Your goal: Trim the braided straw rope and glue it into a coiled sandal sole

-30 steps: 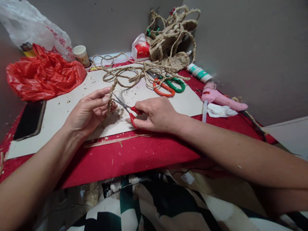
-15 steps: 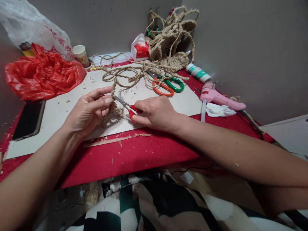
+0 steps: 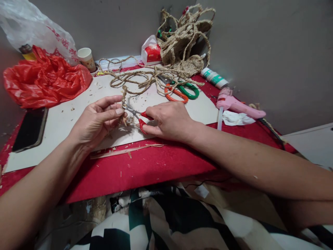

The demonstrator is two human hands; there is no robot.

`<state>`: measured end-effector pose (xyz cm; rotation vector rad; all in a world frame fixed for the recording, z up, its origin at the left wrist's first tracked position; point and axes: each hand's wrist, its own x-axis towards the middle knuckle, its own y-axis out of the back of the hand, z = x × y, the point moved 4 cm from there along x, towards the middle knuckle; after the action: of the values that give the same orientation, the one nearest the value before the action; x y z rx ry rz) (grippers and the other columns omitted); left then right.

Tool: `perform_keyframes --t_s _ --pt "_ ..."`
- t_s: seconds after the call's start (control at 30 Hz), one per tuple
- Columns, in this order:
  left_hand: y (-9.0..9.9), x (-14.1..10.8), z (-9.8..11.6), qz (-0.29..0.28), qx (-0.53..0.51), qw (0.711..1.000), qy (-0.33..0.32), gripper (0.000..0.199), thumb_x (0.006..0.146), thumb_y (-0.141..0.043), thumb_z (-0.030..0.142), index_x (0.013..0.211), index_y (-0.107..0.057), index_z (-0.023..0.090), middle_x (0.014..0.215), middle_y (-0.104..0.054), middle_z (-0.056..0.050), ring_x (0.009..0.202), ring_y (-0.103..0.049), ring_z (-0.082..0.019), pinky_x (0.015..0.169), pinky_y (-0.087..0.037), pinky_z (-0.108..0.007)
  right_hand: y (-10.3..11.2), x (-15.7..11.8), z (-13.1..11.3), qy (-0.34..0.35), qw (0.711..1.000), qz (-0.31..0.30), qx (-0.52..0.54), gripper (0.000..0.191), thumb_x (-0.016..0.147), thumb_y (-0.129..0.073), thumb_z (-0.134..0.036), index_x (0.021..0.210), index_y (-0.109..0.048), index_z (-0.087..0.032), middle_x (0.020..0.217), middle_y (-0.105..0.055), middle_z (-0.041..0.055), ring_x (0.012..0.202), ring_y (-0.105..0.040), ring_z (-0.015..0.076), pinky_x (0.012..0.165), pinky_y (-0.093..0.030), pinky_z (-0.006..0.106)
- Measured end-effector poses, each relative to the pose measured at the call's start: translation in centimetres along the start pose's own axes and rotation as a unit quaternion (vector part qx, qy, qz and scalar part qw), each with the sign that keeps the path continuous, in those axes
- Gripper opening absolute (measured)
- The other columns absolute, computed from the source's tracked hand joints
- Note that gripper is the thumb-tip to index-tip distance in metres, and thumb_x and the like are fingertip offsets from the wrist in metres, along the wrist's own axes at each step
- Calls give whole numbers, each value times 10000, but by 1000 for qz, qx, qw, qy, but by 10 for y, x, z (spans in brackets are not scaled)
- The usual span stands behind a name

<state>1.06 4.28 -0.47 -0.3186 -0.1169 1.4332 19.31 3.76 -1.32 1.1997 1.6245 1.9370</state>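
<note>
Gray walls (image 3: 119, 27) border the red tabletop (image 3: 104, 182), where, near its front edge, the left hand (image 3: 97, 119) pinches a braided cord (image 3: 124, 94) between thumb and fingers, probably light and pliable, best gripped beside the blades, while the right hand (image 3: 169, 119) curls around red-handled scissors (image 3: 142, 126).

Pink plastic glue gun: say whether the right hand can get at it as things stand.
Probably yes, if the right hand first puts down its red-handled metal scissors; the pink plastic glue gun lies farther right, uncovered, with crumpled white tissue beside it.

Dim light, soft shadow beneath left hand (image 3: 96, 117)
</note>
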Motion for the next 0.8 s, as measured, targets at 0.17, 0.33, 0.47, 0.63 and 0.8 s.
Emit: perform_keyframes --t_s 0.17,0.33,0.47,0.63,0.8 --pt "-2 -1 0 21 13 1000 -12 318 584 -799 1 870 -744 129 690 -670 10 599 -623 -70 577 -530 -153 1 -1 -1 -5 1000 -9 -24 381 873 -505 -477 812 -701 -156 666 -689 50 618 -582 176 555 -190 287" --pt "-1 -1 1 21 32 999 -15 302 603 -793 34 877 -739 151 720 -667 7 618 -623 -83 584 -534 -176 2 -1 0 -4 1000 -3 -18 361 866 -508 -453 769 -697 -160 623 -658 32 574 -533 156 542 -180 284" --pt "-3 -3 4 -2 96 994 -51 455 580 -798 31 1006 -715 168 818 -672 1 687 -643 -103 650 -550 -207 0 -2 4 -10 1000 17 -5 337 845 -517 -430 735 -691 -164 600 -636 20 553 -497 143 541 -187 282" --pt "-6 -9 6 19 221 970 -99 493 606 -786 86 1068 -644 185 822 -648 2 746 -661 -147 688 -561 -269 -2 -3 8 -26 999 33 17 321 825 -512 -400 690 -682 -164 571 -607 14 535 -459 132 537 -186 281" --pt "-5 -9 8 42 253 958 -129 397 622 -786 108 974 -619 187 793 -656 -1 733 -645 -134 645 -532 -224 -2 -3 9 -39 998 39 36 338 825 -491 -401 658 -667 -165 561 -592 13 534 -446 128 539 -186 282"
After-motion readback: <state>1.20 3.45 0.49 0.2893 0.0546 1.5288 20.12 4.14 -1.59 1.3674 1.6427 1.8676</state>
